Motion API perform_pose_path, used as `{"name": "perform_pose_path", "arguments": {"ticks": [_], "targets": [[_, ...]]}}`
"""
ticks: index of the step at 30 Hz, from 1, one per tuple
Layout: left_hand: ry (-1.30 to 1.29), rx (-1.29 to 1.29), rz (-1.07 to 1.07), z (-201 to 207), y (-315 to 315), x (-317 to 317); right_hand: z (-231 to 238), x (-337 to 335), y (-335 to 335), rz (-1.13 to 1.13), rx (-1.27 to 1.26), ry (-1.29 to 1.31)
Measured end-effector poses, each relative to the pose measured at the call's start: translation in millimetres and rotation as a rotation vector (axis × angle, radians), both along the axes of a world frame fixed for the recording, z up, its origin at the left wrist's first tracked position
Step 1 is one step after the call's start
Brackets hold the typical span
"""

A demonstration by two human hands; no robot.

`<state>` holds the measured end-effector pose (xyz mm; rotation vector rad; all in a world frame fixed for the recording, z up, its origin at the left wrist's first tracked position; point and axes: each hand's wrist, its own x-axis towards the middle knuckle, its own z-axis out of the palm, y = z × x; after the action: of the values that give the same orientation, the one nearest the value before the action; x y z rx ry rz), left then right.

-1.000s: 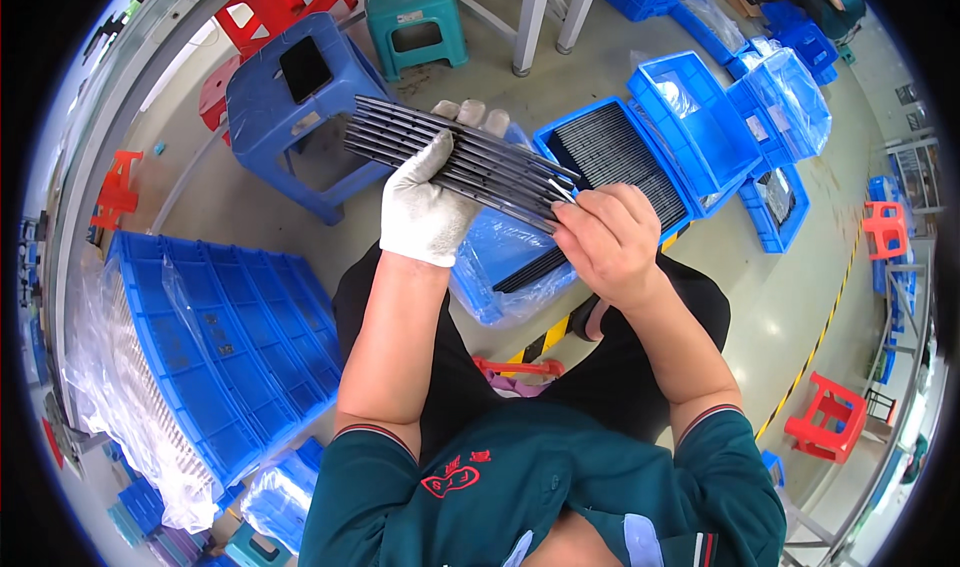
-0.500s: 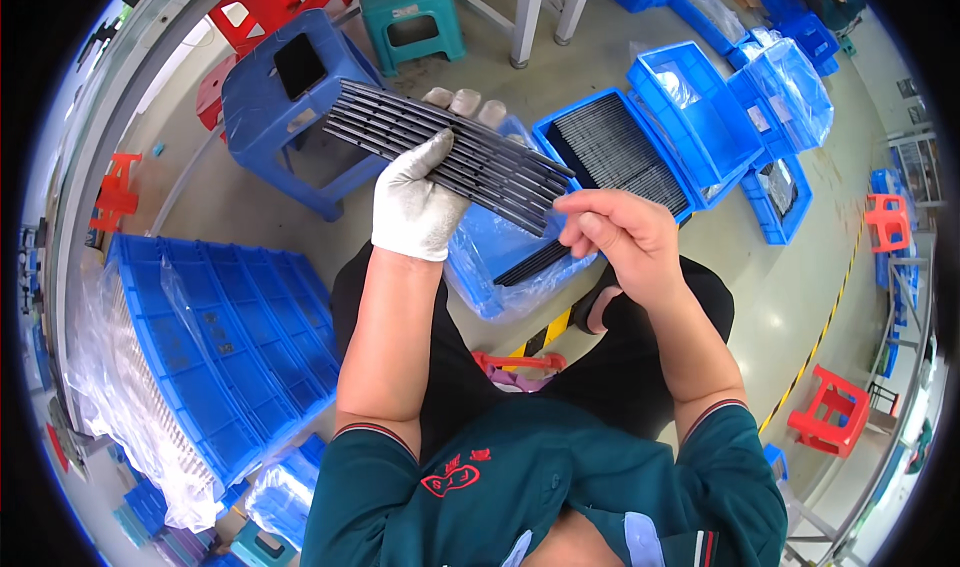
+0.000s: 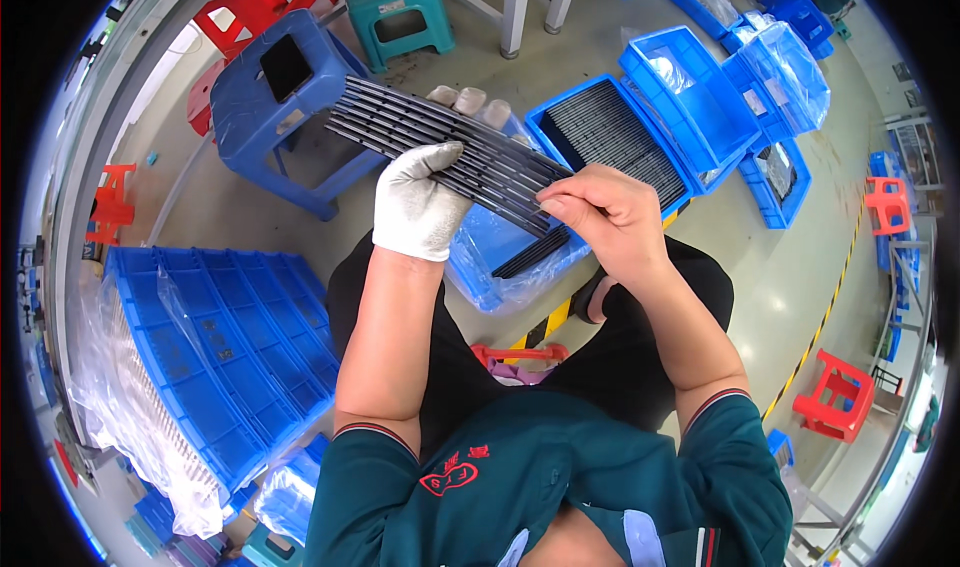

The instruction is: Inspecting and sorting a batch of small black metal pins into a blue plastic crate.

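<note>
My left hand, in a white glove, is closed around a row of slim black rods, with its thumb on top and fingertips showing past the far edge. The rods lie side by side, slanting down to the right, with small marks or notches along them. At their right end my bare right hand pinches thumb and forefinger on a rod's tip; exactly which rod is hidden by the fingers. Below, more black rods lie on a plastic-covered blue crate between my knees.
A blue tray packed with rows of similar dark rods stands ahead right, beside stacked blue crates. A blue stool with a black flat item is ahead left. Wrapped blue crates stand at my left; a red stool is far right.
My right hand has moved slightly left and up, and its thumb and forefinger have closed on the rod ends. My left hand keeps its hold. The view has shifted a little.
</note>
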<state>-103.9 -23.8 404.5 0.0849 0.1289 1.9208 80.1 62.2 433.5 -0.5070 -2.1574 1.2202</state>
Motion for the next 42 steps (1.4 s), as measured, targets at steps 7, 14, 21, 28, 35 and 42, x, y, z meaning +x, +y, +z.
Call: {"name": "perform_pose_path", "arguments": {"ticks": [7,14,21,28,35,42], "targets": [[0.001,0.024,-0.011,-1.2,0.2,3.0,9.8,-0.9,2.9,0.000,0.414,-0.202],[-0.046,-0.034,0.011,-7.6,3.5,3.3,4.8,-8.5,4.5,0.121,0.541,-0.073],[-0.033,-0.159,0.020,-4.0,1.7,4.8,11.5,-5.2,4.9,-0.078,0.302,-0.026],[-0.023,-0.376,-0.049,-16.8,8.3,12.5,9.0,12.4,23.2,-0.257,0.030,0.034],[0.056,-0.760,-0.317,-121.0,36.6,9.0,11.6,39.9,52.6,-0.307,-0.161,0.078],[0.569,-1.339,-0.685,-242.2,52.4,38.5,14.9,76.2,64.0,-0.385,-0.084,0.119]]}}
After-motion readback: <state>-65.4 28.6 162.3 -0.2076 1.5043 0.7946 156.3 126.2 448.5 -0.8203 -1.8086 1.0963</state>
